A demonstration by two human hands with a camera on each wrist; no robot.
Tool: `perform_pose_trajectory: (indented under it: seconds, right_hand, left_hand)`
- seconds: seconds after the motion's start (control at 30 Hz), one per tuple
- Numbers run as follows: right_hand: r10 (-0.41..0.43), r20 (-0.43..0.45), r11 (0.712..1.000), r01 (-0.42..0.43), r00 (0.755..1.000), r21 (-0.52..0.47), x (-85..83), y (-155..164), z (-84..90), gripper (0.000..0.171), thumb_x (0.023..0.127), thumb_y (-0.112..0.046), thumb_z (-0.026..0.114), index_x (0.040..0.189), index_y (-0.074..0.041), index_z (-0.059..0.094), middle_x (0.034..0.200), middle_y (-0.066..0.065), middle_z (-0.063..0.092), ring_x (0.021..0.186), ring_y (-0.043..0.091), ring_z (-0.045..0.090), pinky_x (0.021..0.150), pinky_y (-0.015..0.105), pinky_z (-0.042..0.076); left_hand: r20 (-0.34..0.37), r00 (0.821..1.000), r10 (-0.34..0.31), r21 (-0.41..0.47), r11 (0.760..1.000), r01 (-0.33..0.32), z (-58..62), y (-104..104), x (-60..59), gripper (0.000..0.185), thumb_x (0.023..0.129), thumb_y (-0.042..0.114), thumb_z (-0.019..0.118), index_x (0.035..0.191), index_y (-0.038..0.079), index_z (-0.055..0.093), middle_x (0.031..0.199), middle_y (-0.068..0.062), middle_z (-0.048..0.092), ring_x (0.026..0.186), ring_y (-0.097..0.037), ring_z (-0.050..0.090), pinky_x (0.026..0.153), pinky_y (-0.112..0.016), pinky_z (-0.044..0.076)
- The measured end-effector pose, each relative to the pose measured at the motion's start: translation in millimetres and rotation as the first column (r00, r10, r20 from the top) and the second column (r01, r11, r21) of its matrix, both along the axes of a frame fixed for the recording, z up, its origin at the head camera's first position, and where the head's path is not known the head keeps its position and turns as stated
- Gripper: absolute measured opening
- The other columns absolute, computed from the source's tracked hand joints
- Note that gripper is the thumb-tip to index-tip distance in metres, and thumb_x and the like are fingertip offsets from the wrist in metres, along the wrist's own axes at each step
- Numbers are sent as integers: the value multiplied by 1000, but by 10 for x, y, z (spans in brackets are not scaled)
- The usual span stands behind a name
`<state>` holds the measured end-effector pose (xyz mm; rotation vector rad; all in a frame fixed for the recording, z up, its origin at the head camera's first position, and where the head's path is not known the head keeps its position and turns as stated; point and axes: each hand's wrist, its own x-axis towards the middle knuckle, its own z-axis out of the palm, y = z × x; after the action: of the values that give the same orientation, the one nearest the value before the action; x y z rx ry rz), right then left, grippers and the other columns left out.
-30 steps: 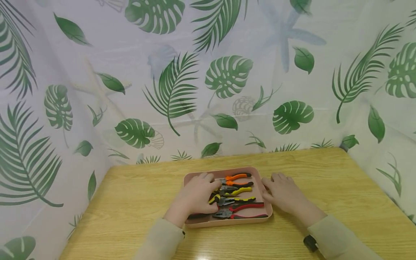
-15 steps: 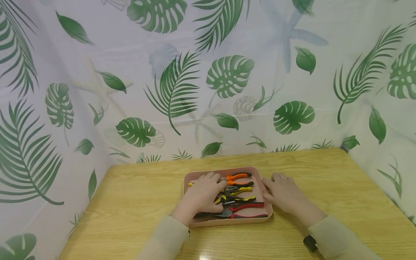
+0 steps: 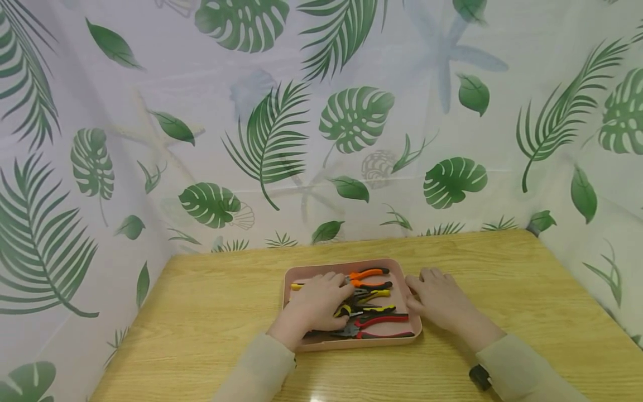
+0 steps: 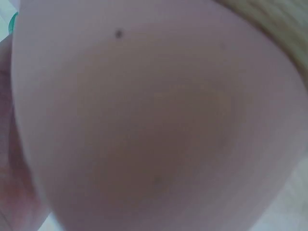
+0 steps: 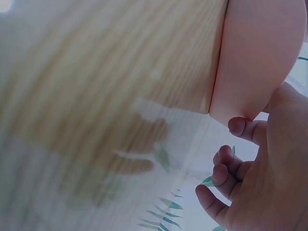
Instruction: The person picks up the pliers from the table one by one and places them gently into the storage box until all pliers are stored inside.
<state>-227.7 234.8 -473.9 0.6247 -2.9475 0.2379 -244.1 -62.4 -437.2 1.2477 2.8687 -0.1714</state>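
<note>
A pink tray (image 3: 402, 279) sits mid-table holding several pliers: an orange-handled pair (image 3: 369, 273) at the back, a yellow-and-black pair (image 3: 374, 309) in the middle, a red-handled pair (image 3: 384, 325) at the front. My left hand (image 3: 321, 298) lies inside the tray, fingers curled over a yellow-handled pair whose handle tip (image 3: 295, 286) sticks out to its left. My right hand (image 3: 432, 296) rests on the table against the tray's right rim, thumb touching it. The right wrist view shows loosely bent fingers (image 5: 226, 168) beside the tray corner (image 5: 260, 57). Blurred pink tray (image 4: 154, 120) fills the left wrist view.
The wooden table (image 3: 502, 290) is walled at the back and on both sides by a white curtain with green leaves (image 3: 351, 117). A dark strap (image 3: 479, 377) shows at my right cuff.
My left hand has shifted slightly right and forward in the tray, and a yellow handle now sticks out to its left. The right hand has stayed put.
</note>
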Motion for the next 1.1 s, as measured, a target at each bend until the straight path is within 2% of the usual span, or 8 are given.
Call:
perform_pose_trajectory:
  seconds: [0.23,0.43,0.7,0.9,1.1]
  right_hand:
    - [1,-15,1000,-1,1000,1,-3,6,5,17,98,-25,63,86,-22,50,85,2,45,80,19,39,68,36,28]
    - [4,-4,1000,-4,1000,6,6,6,13,17,99,-25,62,87,-23,51,86,2,45,81,20,39,69,35,27]
    - [6,-1,1000,-6,1000,5,2,9,-16,17,100,-26,63,87,-23,51,86,2,46,82,20,40,70,36,27]
    - [-3,2,1000,3,1000,2,1,11,-30,16,99,-28,63,88,-23,52,89,2,47,84,21,41,70,37,28]
    - [-1,-3,1000,1,1000,10,14,6,-22,17,100,-26,63,88,-24,52,88,2,46,83,20,40,70,37,28]
  left_hand:
    - [4,1000,2,29,1000,-2,30,-48,5,35,96,43,73,125,24,66,121,3,64,116,-17,60,104,-36,51]
    - [0,1000,9,45,999,-9,28,-112,23,40,96,46,73,129,24,67,125,3,65,119,-18,60,108,-39,50]
    - [-25,1000,18,44,999,-17,24,-222,46,36,97,44,70,126,24,66,112,4,63,102,-16,57,97,-38,52]
    - [-19,999,28,43,999,-28,22,-301,59,36,98,45,69,127,23,67,115,4,64,104,-16,58,95,-38,52]
    - [-30,999,45,43,998,-44,6,-424,80,38,98,45,70,126,21,67,109,2,64,99,-17,58,92,-37,51]
